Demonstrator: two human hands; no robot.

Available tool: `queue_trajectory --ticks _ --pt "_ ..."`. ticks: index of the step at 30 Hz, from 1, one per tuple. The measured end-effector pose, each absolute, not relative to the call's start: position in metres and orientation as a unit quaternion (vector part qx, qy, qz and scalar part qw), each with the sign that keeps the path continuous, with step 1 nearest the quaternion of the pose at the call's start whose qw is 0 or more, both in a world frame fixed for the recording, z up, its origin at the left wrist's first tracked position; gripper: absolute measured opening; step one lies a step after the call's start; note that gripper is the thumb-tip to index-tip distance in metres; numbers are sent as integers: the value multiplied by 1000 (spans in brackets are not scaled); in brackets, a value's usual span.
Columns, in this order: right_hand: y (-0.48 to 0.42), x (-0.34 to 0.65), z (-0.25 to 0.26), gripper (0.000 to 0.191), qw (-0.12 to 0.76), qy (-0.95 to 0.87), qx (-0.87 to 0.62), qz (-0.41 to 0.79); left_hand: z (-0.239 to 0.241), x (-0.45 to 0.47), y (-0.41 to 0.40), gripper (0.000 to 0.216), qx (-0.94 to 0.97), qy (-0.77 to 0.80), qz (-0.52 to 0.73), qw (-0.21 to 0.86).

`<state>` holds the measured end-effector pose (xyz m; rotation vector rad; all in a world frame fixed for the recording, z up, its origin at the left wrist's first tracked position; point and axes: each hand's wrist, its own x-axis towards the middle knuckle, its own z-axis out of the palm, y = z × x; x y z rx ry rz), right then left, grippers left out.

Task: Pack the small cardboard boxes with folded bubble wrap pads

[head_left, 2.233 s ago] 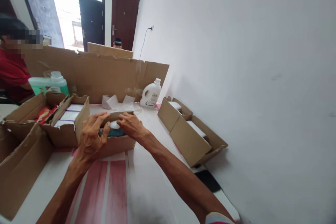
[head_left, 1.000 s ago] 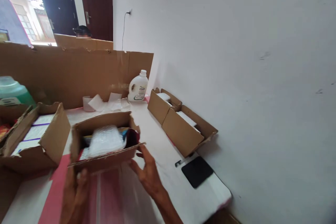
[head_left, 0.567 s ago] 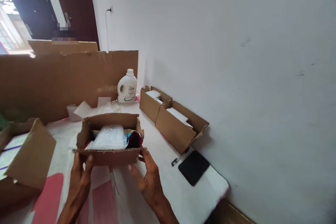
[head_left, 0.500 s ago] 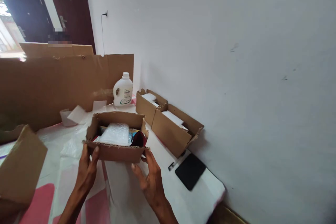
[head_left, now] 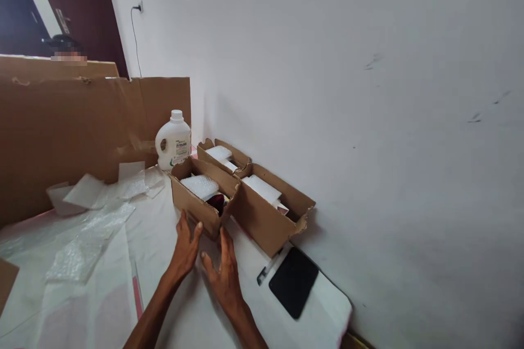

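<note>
An open cardboard box (head_left: 192, 208) stands on the white-covered table, up against a second cardboard box to its right. Inside it lie a bubble-wrapped packet (head_left: 200, 186) and a dark red item (head_left: 216, 203). My left hand (head_left: 186, 248) is at the front wall of the box, fingertips against or very near the cardboard, thumb spread. At the near right corner is my right hand (head_left: 224, 270), its fingers stretched out and its thumb apart. Neither hand is wrapped round the box; whether the right fingertips press on it I cannot tell.
Two more open boxes, a longer one (head_left: 262, 218) and a smaller one (head_left: 225, 155), stand along the wall. A white jug (head_left: 174, 142) is behind. Bubble wrap sheets (head_left: 82, 245) lie left, a black flat pad (head_left: 293, 282) right. Beyond the cardboard panel (head_left: 82, 131) is a person's head.
The box has moved right and away from me, turned, and now sits beside the other boxes. My hands have loosened from its sides. The view has swung right.
</note>
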<state>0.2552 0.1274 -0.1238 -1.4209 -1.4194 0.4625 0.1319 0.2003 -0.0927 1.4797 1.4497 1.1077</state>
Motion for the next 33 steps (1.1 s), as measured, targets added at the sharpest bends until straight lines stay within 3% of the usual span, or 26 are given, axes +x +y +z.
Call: queue_trajectory --ticks 7,12,20,23,25,29,33 --pt "161 253 -113 67 517 -605 -564 220 -93 141 243 101 592 551 418 414" --pt "161 249 -114 66 513 -591 -567 256 -87 131 256 88 597 538 420 422" --pt "141 210 -114 34 496 -620 -543 273 -74 75 121 55 558 596 454 357" --pt "176 168 -106 38 474 -699 -481 234 -73 38 59 44 586 649 436 214" --pt "217 134 -96 48 437 -750 -458 189 -62 8 35 50 590 686 421 60" --pt "303 70 -79 67 270 -801 -518 130 -7 -57 30 71 525 746 347 -218" --pt "344 34 -78 49 195 -809 -539 133 47 -115 42 74 436 814 274 -270"
